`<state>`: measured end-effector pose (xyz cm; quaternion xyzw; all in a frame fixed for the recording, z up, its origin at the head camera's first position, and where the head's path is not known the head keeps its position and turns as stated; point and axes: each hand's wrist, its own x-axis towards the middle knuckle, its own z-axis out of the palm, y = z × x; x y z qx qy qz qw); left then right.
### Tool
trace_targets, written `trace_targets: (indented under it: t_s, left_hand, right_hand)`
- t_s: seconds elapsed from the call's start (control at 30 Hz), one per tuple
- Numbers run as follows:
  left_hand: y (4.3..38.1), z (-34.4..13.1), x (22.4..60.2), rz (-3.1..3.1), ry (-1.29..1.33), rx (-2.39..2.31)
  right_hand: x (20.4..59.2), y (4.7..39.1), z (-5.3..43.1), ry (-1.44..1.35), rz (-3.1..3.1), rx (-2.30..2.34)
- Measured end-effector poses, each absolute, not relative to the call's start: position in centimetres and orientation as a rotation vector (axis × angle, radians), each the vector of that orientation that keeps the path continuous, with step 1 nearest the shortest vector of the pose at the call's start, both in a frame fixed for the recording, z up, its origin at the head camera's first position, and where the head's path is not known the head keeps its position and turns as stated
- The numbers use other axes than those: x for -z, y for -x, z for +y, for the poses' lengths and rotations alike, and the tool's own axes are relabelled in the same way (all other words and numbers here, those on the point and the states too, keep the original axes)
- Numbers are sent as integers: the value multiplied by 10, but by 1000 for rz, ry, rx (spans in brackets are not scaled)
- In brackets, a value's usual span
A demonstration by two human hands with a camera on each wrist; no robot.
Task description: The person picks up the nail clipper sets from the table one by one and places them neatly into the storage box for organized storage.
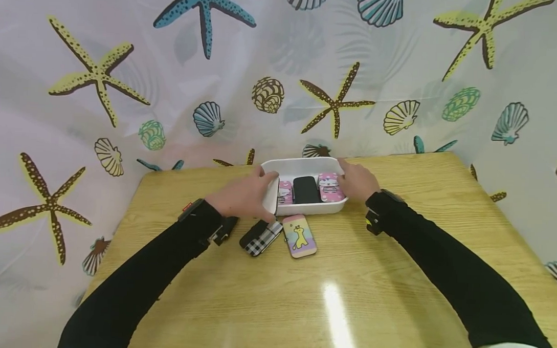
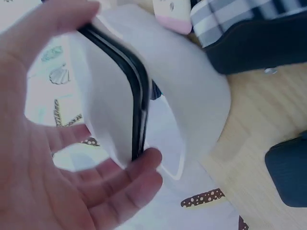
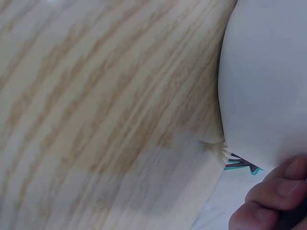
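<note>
Hold the white case (image 1: 271, 195) by its opposite edges, clear of the adjacent pink case (image 1: 285, 192), and steady the white tray (image 1: 314, 210) at its right end. The left hand (image 1: 243, 196) pinches the white case between thumb and fingers, left of centre in the left-wrist frame; in the head frame, this case stands edge-on at the tray's left end, near mid-frame. The right hand (image 1: 358, 182) is at the tray's right end; whether its fingers grip anything cannot be determined.
</note>
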<state>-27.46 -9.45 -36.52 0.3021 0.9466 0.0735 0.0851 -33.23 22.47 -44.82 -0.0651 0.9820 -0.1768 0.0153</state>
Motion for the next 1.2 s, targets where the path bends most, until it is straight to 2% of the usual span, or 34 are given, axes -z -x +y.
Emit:
trace_targets:
  t_s: [0.23,0.67,1.2]
  left_hand:
    - [303,-74,369,2873,-783,-133]
    - [332,-43,380,2801,-647,-32]
    - [335,-31,398,2774,-775,184]
  right_hand:
    - [448,332,226,207,3041,538]
    - [446,329,224,170,3051,543]
    - [447,327,224,184,3094,546]
